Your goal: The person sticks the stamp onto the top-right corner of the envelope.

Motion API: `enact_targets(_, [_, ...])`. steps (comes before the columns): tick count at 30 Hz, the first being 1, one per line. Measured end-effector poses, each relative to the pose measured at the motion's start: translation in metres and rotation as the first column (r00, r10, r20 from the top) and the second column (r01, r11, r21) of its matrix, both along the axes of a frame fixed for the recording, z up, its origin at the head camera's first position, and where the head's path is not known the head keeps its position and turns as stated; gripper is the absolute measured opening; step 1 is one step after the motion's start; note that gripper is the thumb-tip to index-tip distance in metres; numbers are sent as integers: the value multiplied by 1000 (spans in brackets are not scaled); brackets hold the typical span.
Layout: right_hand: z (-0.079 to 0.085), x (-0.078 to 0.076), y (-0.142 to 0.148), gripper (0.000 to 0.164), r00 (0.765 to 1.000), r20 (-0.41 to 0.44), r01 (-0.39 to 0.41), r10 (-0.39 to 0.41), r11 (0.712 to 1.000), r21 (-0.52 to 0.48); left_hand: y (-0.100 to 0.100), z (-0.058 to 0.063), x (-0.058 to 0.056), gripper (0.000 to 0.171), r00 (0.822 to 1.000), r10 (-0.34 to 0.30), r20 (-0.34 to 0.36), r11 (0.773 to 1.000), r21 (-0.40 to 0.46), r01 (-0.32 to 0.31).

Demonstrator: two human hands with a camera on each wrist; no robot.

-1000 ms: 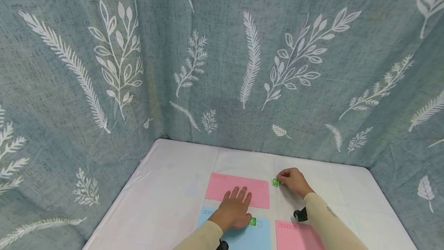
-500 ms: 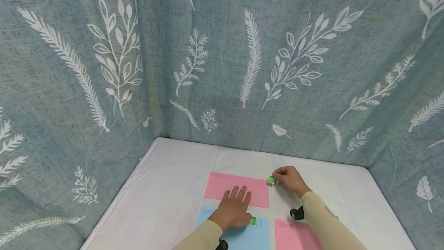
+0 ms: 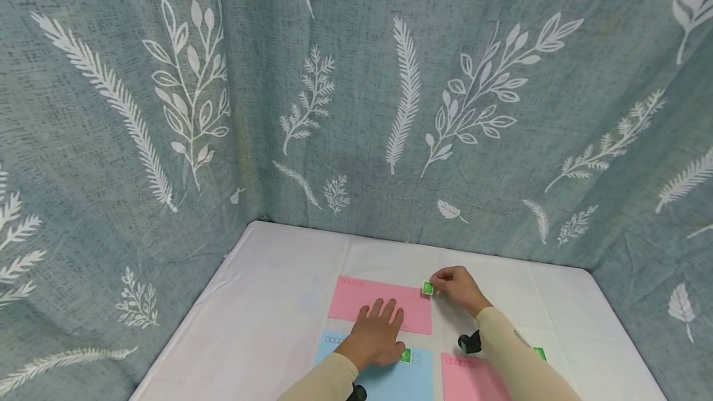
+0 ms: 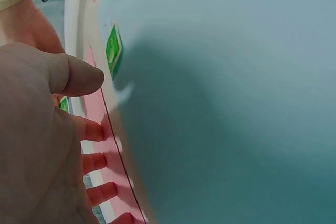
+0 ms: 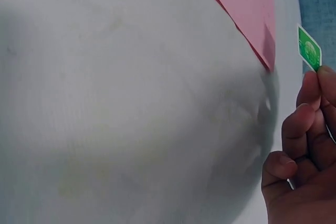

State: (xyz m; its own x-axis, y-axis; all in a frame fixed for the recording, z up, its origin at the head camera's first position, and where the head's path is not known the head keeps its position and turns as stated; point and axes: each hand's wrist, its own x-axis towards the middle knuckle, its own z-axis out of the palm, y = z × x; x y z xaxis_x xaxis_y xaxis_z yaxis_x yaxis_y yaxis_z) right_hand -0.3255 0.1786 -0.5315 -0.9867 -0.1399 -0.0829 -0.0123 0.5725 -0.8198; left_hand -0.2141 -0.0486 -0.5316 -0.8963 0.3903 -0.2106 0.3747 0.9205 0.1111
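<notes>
In the head view my left hand [image 3: 374,336] lies with fingers spread, fingertips resting on a pink envelope [image 3: 379,299]. Its palm is over a blue envelope [image 3: 340,382] that bears a green stamp [image 3: 406,355] beside the thumb. Between thumb and forefinger my right hand [image 3: 459,288] pinches a second green stamp [image 3: 427,288] by its edge, at the pink envelope's upper right corner. The right wrist view shows this white-bordered stamp [image 5: 310,50] raised above the table, tilted, past the envelope's corner. In the left wrist view the left fingers [image 4: 93,162] touch the pink paper.
Another pink envelope [image 3: 473,379] lies at the front right, partly under the right forearm. Something green [image 3: 540,353] shows beyond that sleeve. The table has a white cover [image 3: 267,314], and patterned curtains [image 3: 356,110] stand behind and at both sides.
My right hand has moved left with the stamp, from beside the pink envelope to over its upper right corner. The left hand has stayed in place. More of the green thing by the right sleeve shows.
</notes>
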Motion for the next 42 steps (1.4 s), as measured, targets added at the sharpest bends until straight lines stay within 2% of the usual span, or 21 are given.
enact_targets(6, [-4, 0, -8, 11, 1000, 6, 4, -4, 1000, -9, 1, 7, 0, 68, 1000, 5, 2, 1000, -17, -5])
enact_targets(10, [-6, 0, -14, 10, 1000, -9, -6, 5, 1000, -21, 1, 7, 1, 67, 1000, 9, 8, 1000, -6, -9])
enact_targets(15, [-6, 2, -23, 10, 1000, -7, -4, 4, 1000, -13, 1, 1, -1, 68, 1000, 20, -12, 1000, 17, -20])
enact_targets(25, [-7, 1, -29, 10, 1000, 4, -5, 5, 1000, 18, 4, -13, -7, 74, 997, -6, -78, 1000, -29, 3])
enact_targets(31, [-7, -2, -32, 8, 998, -43, -44, 46, 999, 32, 3, -9, -7, 75, 995, -41, -94, 998, -43, 37])
enact_targets(42, [-8, -4, -38, 8, 999, -22, -32, 33, 998, 46, 2, -5, -6, 78, 988, -62, -139, 998, -39, 57])
